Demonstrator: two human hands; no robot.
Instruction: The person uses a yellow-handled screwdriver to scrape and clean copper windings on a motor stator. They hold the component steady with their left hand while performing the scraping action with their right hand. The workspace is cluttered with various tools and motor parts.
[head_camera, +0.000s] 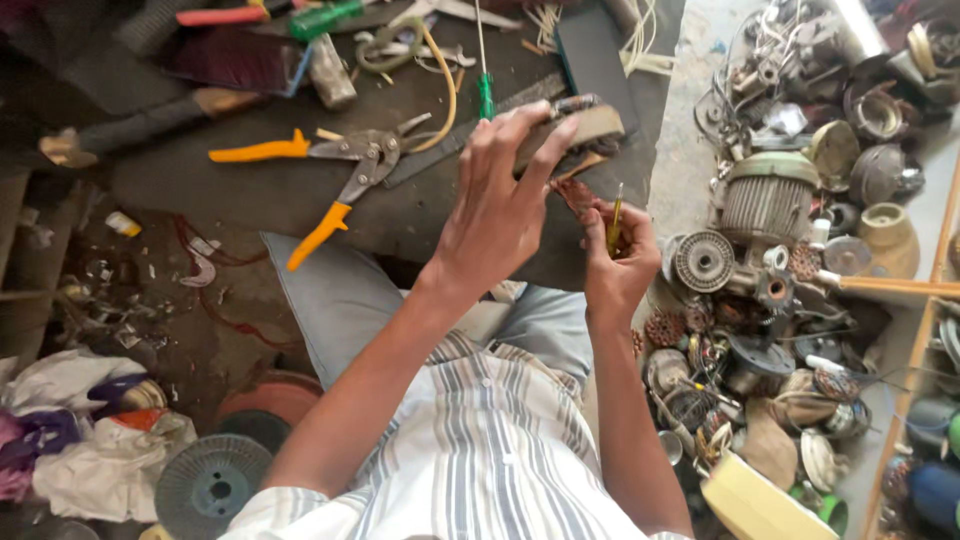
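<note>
My left hand grips a curved, taped winding part and holds it up over the dark work board. My right hand sits just below and to the right of it, closed around a thin yellow-handled tool whose tip points up toward a reddish-brown copper piece hanging from the part. Both forearms reach up from a striped shirt at the bottom of the view.
Orange-handled snips lie on the board to the left, with a green-handled screwdriver and other tools behind. A heap of motor parts, including a ribbed motor housing, fills the right. Rags and a round grille lie lower left.
</note>
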